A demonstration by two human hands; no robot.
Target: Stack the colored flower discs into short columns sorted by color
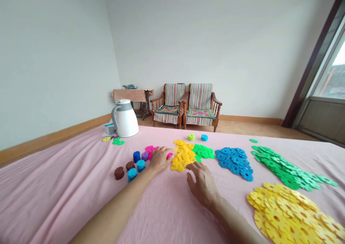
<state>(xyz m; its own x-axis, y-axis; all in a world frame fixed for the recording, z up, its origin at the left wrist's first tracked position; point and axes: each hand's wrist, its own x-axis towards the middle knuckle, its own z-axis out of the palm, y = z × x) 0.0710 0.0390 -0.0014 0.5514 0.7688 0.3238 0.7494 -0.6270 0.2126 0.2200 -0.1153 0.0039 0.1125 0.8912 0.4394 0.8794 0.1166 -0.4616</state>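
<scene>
My left hand (161,159) lies over a pile of pink snowflake discs (151,151), its fingers stretched out and partly covering them. To its right is a heap of yellow snowflake discs (183,155). My right hand (202,181) hovers or rests at the near edge of that heap, fingers apart with nothing visible in them. Just behind the yellow heap's right side lies a bright green pile (203,152). Left of my left hand stand short stacks of discs: dark blue (136,156), purple (145,156), light blue (140,165) and brown (119,173).
A pile of blue discs (234,161), a long green pile (285,166) and larger yellow discs (293,215) spread along the right. Lime (191,137) and blue (204,138) stacks stand at the back. A white jug (126,120) stands at the back left on the pink cloth (161,208).
</scene>
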